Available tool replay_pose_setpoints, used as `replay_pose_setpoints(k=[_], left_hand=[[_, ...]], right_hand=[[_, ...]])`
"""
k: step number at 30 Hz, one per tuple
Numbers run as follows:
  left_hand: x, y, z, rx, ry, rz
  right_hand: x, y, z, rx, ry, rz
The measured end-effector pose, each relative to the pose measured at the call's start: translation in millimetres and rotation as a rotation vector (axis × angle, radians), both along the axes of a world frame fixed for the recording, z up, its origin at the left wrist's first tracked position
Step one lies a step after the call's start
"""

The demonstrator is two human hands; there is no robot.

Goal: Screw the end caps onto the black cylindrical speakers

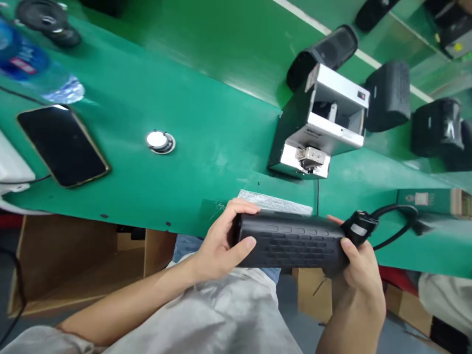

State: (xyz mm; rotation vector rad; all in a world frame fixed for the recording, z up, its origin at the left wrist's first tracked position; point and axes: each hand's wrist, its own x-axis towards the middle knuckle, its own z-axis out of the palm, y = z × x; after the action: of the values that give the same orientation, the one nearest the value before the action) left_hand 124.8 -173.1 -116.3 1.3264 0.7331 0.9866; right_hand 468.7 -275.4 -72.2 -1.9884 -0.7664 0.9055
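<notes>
A black speaker housing with a brick-like pattern is held level above the front edge of the green table. My left hand grips its left end, thumb on the patterned face. At its right end is my right hand, thumb pressed on the housing. The same hand holds what looks like a corded electric screwdriver, a black body with a white label and a thick cable. A thin bit shows below the housing; the rest of the tool is hidden. Behind the housing lies a silvery strip on the table.
A metal screw feeder stands behind my hands. Black speakers line the far side. To the left are a small round part, a phone and a water bottle. A green box sits at right, an open carton below.
</notes>
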Motion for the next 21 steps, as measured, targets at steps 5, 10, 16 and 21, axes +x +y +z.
replay_pose_setpoints(k=[5, 10, 16, 21], left_hand=[[-9.8, 0.7, -6.7, 0.252, 0.015, -0.080], [-25.0, -2.3, 9.4, 0.137, 0.252, -0.198], [-40.9, -6.8, 27.0, 0.002, 0.499, -0.300], [-32.8, 18.5, 23.3, 0.264, 0.373, -0.267]], right_hand=[[7.7, -23.1, -14.0, -0.007, 0.203, 0.085], [1.6, -33.0, -18.3, 0.059, 0.217, 0.086], [-5.7, -38.2, -12.7, 0.095, 0.236, 0.105], [-8.3, -53.6, -1.2, 0.028, 0.255, 0.150]])
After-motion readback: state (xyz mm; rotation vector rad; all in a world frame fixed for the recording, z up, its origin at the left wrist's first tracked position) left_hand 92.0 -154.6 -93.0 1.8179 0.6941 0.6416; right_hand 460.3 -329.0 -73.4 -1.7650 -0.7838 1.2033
